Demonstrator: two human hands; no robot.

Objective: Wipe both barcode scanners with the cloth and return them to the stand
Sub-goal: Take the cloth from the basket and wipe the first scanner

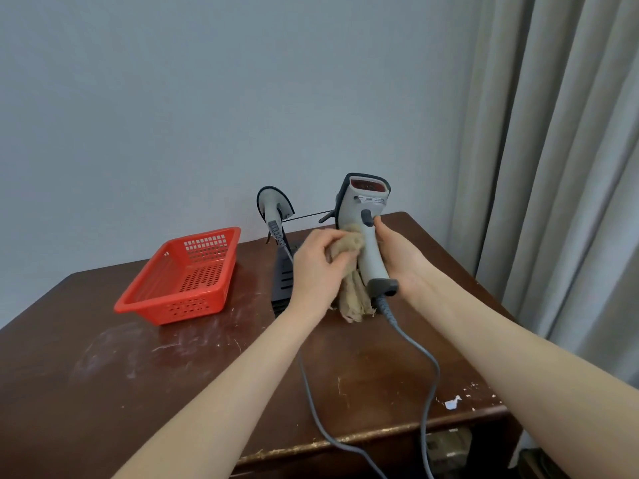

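Note:
My right hand grips the handle of a grey barcode scanner, held upright above the table with its red window facing me. My left hand grips a beige frayed cloth and presses it against the left side of that scanner's handle. The cloth's loose end hangs down toward the table. A second grey scanner sits in the black stand behind my left hand, head up. Part of the stand is hidden by my left hand.
A red perforated basket sits on the dark wooden table to the left. Grey cables run from the scanners over the table's front edge. A curtain hangs at the right, the wall behind.

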